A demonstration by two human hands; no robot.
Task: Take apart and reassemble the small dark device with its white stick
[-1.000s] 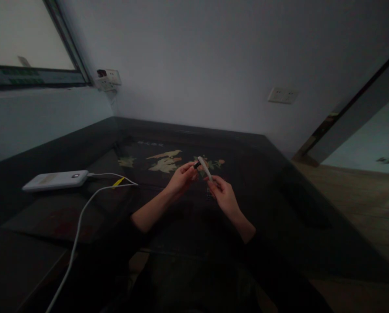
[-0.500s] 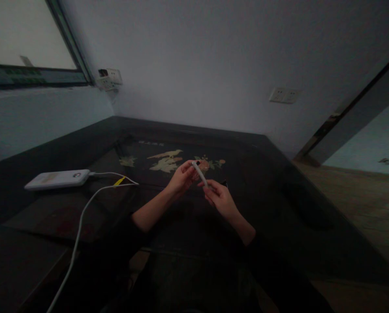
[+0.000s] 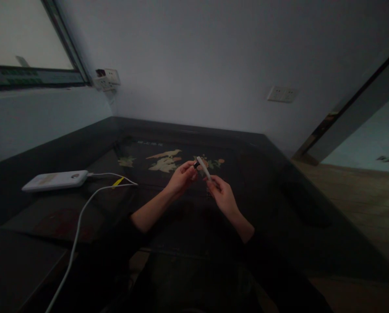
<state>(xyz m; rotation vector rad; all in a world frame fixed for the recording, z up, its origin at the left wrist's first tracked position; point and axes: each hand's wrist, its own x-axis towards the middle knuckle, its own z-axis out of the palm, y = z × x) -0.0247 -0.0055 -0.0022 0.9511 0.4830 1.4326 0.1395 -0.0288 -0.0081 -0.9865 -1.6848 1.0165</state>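
My right hand (image 3: 225, 195) is closed on the lower end of a slim, pale, stick-shaped object (image 3: 204, 168), which tilts up and to the left. At the fingertips of my left hand (image 3: 182, 176) is a small black piece (image 3: 196, 165), pinched close beside the upper part of the pale object. Whether the two pieces touch or are joined I cannot tell. Both hands are above the dark table (image 3: 263, 174). The picture is dim, so the exact kind of either piece is unclear.
A white power bank (image 3: 55, 180) lies on the table at the left. Its white cable (image 3: 80, 221), with a yellow tag (image 3: 118, 182), loops toward me and off the near side. A bird-and-flower picture (image 3: 164, 161) decorates the tabletop. Wall sockets (image 3: 282, 94) are behind.
The pale object's upper end has shifted slightly right and up, away from my left fingers. The black piece now shows to its left, at my left fingertips. The view has shifted slightly.
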